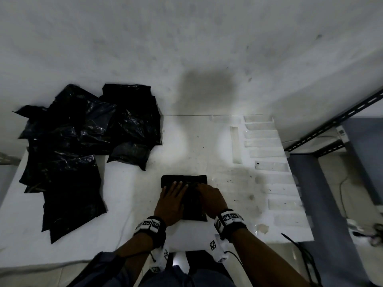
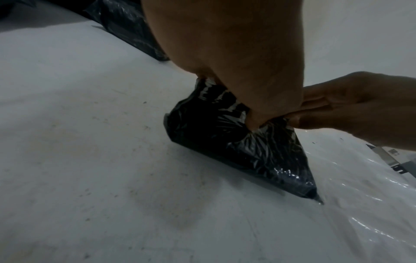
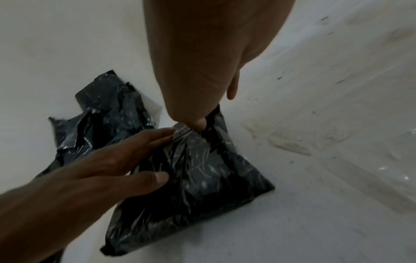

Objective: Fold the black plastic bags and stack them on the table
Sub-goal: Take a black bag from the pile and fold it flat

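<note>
A partly folded black plastic bag [image 1: 184,180] lies on the white table [image 1: 128,204] right in front of me. My left hand [image 1: 176,187] rests flat on the bag's left half with straight fingers, pressing it down. In the right wrist view the left hand [image 3: 126,160] lies across the bag [image 3: 202,186]. My right hand [image 1: 202,188] sits on the right half with curled fingers. Its fingertips [image 3: 199,125] pinch an edge of the bag's fold. The left wrist view shows the bag [image 2: 247,151] under both hands, its near corner flat on the table.
A loose pile of unfolded black bags [image 1: 87,141] covers the table's left side. A white moulded foam piece [image 1: 267,154] with slots takes the right side. Past the table's right edge stand a slotted metal rack [image 1: 331,125] and floor cables [image 1: 306,255].
</note>
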